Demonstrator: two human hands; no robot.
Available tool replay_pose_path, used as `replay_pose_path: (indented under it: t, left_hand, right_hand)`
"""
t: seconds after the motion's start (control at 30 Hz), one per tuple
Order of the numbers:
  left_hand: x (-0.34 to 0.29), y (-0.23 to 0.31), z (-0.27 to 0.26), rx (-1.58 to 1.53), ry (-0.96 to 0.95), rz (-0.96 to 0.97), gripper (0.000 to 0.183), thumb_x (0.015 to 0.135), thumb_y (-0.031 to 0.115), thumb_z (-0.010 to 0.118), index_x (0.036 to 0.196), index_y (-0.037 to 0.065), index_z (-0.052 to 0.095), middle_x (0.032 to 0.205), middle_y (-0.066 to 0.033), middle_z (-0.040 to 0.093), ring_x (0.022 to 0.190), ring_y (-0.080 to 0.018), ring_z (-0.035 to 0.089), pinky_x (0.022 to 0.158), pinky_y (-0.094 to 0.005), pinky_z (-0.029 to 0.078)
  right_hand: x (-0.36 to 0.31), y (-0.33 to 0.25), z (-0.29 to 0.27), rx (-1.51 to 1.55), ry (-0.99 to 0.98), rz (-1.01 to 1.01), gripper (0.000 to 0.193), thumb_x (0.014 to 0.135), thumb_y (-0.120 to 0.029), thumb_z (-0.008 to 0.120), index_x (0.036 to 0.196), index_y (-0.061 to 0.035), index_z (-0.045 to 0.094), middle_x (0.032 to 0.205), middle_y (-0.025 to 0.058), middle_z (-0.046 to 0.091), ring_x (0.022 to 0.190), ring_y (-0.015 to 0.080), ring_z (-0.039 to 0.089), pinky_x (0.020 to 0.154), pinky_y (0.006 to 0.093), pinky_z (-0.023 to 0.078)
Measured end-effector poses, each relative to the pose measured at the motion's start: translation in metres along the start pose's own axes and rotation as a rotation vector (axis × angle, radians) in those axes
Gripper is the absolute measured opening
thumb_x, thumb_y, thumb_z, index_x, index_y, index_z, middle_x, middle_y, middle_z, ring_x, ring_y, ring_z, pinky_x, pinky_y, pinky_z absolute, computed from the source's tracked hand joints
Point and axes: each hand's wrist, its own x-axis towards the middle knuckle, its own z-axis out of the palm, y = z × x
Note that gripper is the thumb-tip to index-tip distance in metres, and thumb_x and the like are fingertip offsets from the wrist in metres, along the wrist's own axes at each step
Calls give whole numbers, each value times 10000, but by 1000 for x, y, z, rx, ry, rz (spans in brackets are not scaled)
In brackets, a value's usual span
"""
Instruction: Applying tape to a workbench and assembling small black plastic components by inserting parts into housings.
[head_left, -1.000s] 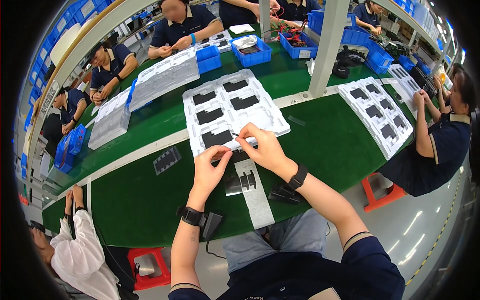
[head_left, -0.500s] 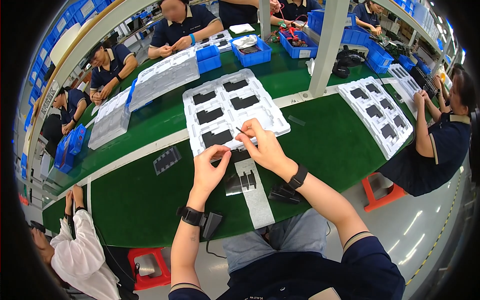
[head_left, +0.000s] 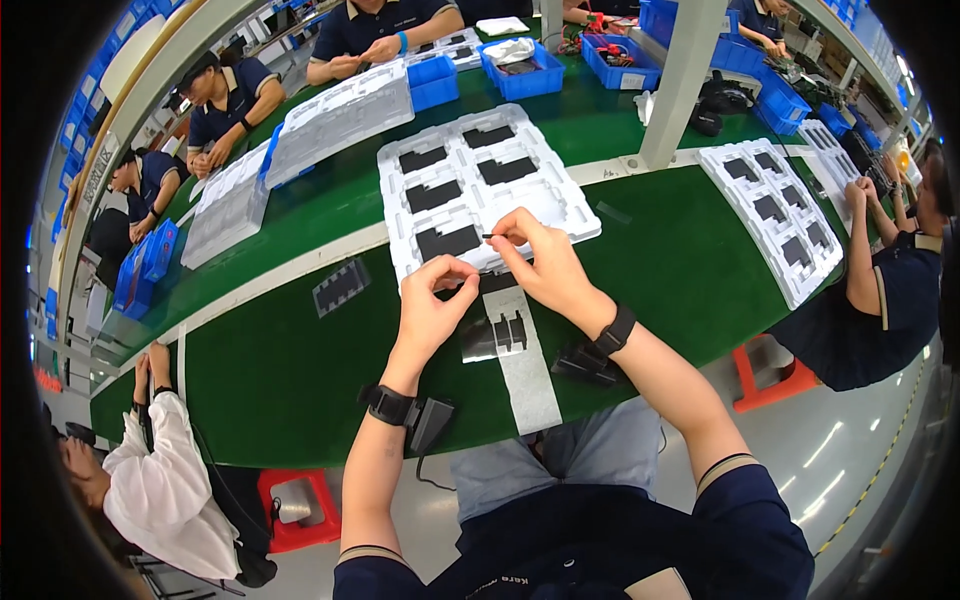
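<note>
Right hand [head_left: 540,262] is pinching a thin dark tool [head_left: 492,237] over the white tray [head_left: 560,195], left hand [head_left: 435,300] is pinching its corner, so it's risking a slip scratching the black part [head_left: 447,242].

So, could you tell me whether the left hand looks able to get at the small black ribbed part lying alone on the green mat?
Probably yes. The black ribbed part lies by itself on the green mat, just left of the left hand, with nothing between them. That hand's fingers are pinched together, so they would need to open first.
</note>
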Motion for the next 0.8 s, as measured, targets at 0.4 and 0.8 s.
replay_pose_path:
  t: [0.4,0.8]
  left_hand:
    - [1,2,1,22,42,7,241,750,27,649,983,22,588,820,-55,645,781,-106,617,718,-235,490]
    - [0,2,3,7,46,-3,199,750,9,642,943,10,592,833,-54,643,788,-106,615,718,-232,488]
  right_hand:
    - [1,0,-1,-28,-78,-44,71,738,-85,657,786,-44,628,792,49,590,706,159,545,593,264,416]
    - [-4,13,6,25,-163,2,82,765,-83,633,799,-12,609,753,88,608,652,189,582,575,274,456]
